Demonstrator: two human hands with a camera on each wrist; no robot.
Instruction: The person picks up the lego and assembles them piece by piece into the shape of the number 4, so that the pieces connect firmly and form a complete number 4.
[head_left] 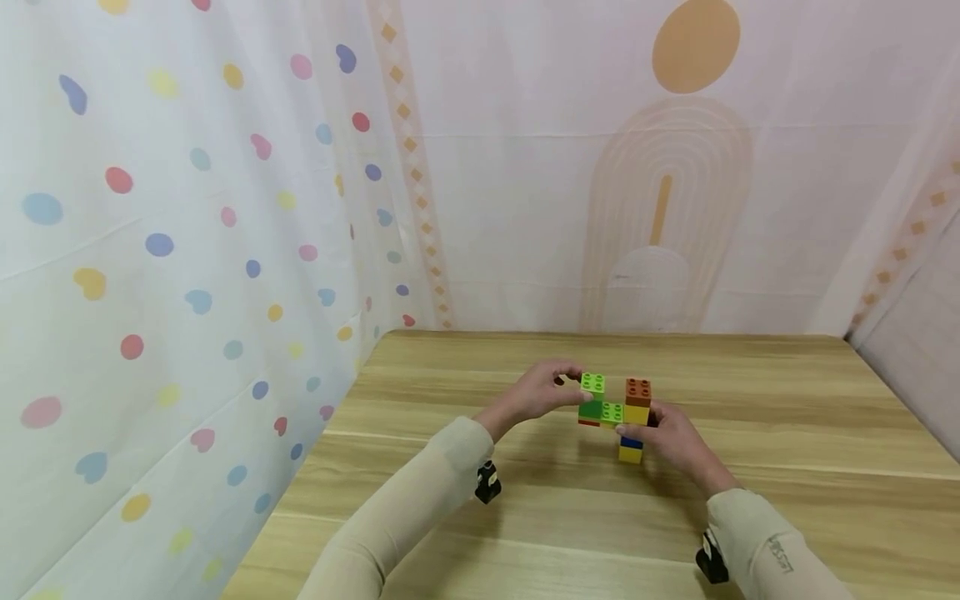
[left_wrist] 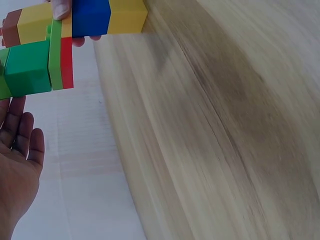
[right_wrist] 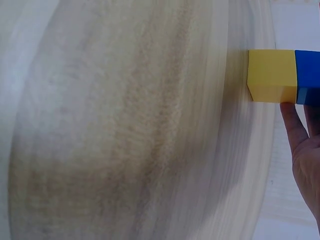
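Observation:
Both hands hold one joined toy brick structure. On its left side, a light green brick (head_left: 592,382) tops a dark green brick (left_wrist: 29,67) with a thin red brick (left_wrist: 66,62) beneath. A low light green brick (head_left: 611,412) bridges to the right column. That column stacks a brown brick (head_left: 638,392), a yellow brick (head_left: 637,414), a blue brick (left_wrist: 91,18) and a bottom yellow brick (right_wrist: 272,75). My left hand (head_left: 542,390) pinches the green end between thumb and fingers. My right hand (head_left: 681,442) grips the column from the right, its thumb across the front.
A wood-grain table (head_left: 562,533) lies under the hands. Behind it hangs a pale patterned curtain (head_left: 510,208), and a dotted curtain (head_left: 187,350) borders the left side. Small black devices (head_left: 487,482) sit at both wrists.

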